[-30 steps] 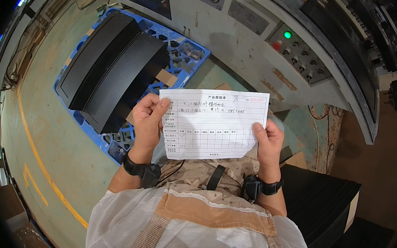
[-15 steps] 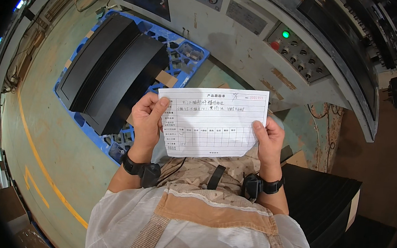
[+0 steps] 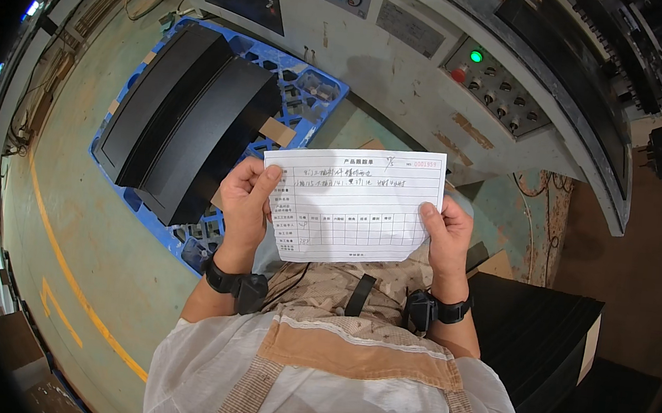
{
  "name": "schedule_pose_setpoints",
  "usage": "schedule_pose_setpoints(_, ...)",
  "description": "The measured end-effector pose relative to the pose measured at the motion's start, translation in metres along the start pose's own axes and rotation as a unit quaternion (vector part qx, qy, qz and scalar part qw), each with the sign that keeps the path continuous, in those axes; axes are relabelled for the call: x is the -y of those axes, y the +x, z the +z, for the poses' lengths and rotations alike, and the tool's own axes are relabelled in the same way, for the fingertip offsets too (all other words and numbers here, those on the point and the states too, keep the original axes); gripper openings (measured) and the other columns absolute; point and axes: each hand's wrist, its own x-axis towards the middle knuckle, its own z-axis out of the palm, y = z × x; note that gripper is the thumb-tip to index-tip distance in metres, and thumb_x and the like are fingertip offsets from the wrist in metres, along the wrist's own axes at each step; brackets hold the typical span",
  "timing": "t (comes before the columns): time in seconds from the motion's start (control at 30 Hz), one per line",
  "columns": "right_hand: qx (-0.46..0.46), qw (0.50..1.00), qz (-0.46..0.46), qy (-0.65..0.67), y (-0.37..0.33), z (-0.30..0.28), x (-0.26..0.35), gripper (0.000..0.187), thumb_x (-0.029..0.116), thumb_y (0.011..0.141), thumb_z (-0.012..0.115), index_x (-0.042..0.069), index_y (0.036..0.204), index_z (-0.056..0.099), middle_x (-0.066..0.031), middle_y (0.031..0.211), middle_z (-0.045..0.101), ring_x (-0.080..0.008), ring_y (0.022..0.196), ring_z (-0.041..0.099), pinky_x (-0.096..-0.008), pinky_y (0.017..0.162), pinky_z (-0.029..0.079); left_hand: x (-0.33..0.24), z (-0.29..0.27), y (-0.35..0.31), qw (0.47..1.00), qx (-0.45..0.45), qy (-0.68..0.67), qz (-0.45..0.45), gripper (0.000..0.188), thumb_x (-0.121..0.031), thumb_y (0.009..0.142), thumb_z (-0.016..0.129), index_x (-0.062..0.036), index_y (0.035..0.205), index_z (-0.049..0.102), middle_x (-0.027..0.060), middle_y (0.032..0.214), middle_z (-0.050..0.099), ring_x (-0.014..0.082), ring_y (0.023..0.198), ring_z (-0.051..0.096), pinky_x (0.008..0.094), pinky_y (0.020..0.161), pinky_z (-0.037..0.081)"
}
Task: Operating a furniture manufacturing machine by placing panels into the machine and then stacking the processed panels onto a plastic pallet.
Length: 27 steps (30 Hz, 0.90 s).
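A white paper form (image 3: 353,209) with printed lines, a small grid and handwriting is stretched between my two hands, above my lap. My left hand (image 3: 247,197) pinches its left edge, thumb on top and fingers behind. At the right edge my right hand (image 3: 448,235) grips it the same way. The lower right corner of the sheet looks cut or folded off. Each wrist carries a black strap with a small black device, the left one (image 3: 237,283) and the right one (image 3: 434,309).
Stacked black panels (image 3: 205,107) rest on a blue plastic pallet (image 3: 322,92) at the front left. Ahead stands a grey machine (image 3: 407,78) with a control panel (image 3: 497,91) showing a lit green button. More black sheets (image 3: 534,330) are piled by my right side. A yellow line (image 3: 75,261) marks the floor.
Almost nothing differs. The form and my right hand have shifted very slightly; both hands keep their hold on it.
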Motion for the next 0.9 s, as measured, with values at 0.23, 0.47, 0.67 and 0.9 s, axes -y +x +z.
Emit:
schedule_pose_setpoints(0.23,-0.005,1.000,-0.001,0.007,0.001,0.001,-0.001,0.012,0.010,0.091,0.064,-0.001,0.085,0.064,0.0025,0.078,0.061,-0.0026,0.068,0.049,-0.0184,0.061,0.039,0.015,-0.013,0.000,0.999,0.034,-0.028,-0.017,0.019,-0.019,0.089,0.067,-0.0009,0.087,0.062,0.0015,0.070,0.064,0.0025,0.053,0.053,0.0167,0.047,0.041)
schedule_pose_setpoints(0.47,-0.037,0.999,0.006,0.013,0.002,-0.004,-0.002,0.012,0.009,0.091,0.063,-0.002,0.088,0.065,0.0009,0.081,0.063,-0.0033,0.071,0.052,-0.0191,0.063,0.041,0.009,0.002,-0.012,0.980,0.153,0.075,-0.098,0.030,-0.012,0.084,0.072,0.0023,0.109,0.064,0.0088,0.101,0.069,0.0123,0.087,0.065,0.0257,0.076,0.052)
schedule_pose_setpoints(0.67,-0.033,0.999,-0.001,0.025,0.000,-0.003,-0.004,0.012,0.009,0.091,0.063,-0.003,0.089,0.066,0.0006,0.082,0.064,-0.0031,0.071,0.052,-0.0186,0.062,0.041,0.012,0.007,-0.011,0.985,0.124,0.072,-0.097,0.027,-0.010,0.085,0.070,0.0031,0.108,0.064,0.0089,0.098,0.070,0.0112,0.084,0.065,0.0248,0.075,0.052)
schedule_pose_setpoints(0.9,-0.032,0.999,0.000,0.018,-0.002,-0.006,-0.007,0.012,0.010,0.091,0.063,-0.002,0.090,0.066,0.0013,0.081,0.063,-0.0029,0.070,0.051,-0.0185,0.061,0.041,0.013,0.007,-0.011,0.984,0.127,0.076,-0.101,0.026,-0.009,0.085,0.070,0.0035,0.107,0.064,0.0090,0.097,0.070,0.0110,0.083,0.065,0.0248,0.074,0.052)
